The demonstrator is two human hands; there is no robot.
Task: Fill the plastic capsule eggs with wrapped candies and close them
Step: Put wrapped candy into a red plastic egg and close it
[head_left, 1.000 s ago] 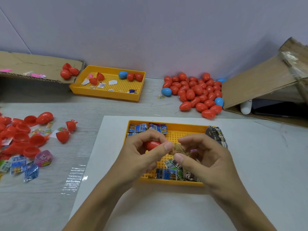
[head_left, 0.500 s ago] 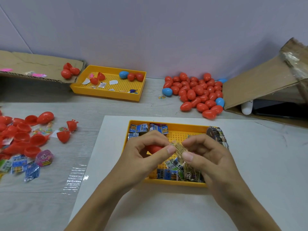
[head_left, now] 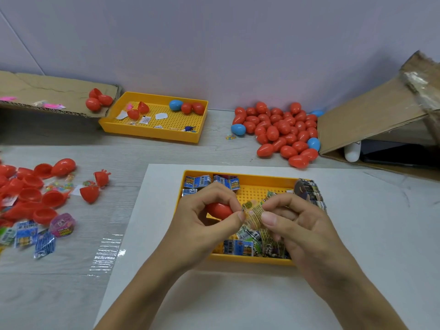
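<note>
My left hand [head_left: 204, 217] cups a red capsule egg half [head_left: 217, 210] over the near yellow tray [head_left: 259, 260]. Its thumb and forefinger also pinch one end of a yellow wrapped candy [head_left: 252, 213]. My right hand [head_left: 295, 225] pinches the other end of that candy, just right of the egg half. More wrapped candies [head_left: 240, 247] lie in the tray under my hands, and blue ones [head_left: 197, 181] sit at its far left corner. The egg half's opening is hidden by my fingers.
A pile of closed red and blue eggs [head_left: 281, 132] lies at the back right beside a cardboard box [head_left: 371, 120]. A second yellow tray [head_left: 154, 134] stands at the back. Open red egg halves [head_left: 35, 189] and loose candies [head_left: 35, 239] cover the left.
My right hand has lifted a yellow candy out of the tray and brought it up to the egg half. My left thumb and forefinger now pinch its other end.
</note>
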